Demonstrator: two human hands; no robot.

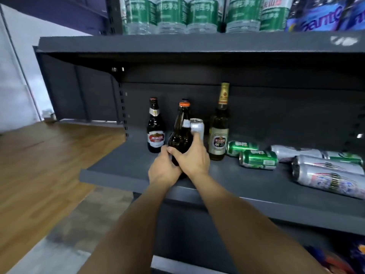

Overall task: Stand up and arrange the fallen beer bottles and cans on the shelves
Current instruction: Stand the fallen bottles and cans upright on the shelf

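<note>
Both hands hold a brown bottle (180,133) with an orange cap, near the front of the dark grey shelf (122,167). The left hand (163,171) wraps its lower body from the left; the right hand (192,157) curls round it from the right, one finger raised along the glass. Each grip is closed on the bottle, which tilts slightly left; its base is hidden behind the hands.

Left of it a dark bottle (155,131) with a red label stands upright. Just behind the held bottle a silver can (197,126) stands, and to the right a tall green bottle (219,133) with a gold neck stands upright.

Further right, two green cans (256,159) lie on their sides, then several silver cans (327,177) also lie fallen. Water bottles (171,14) fill the shelf above.
</note>
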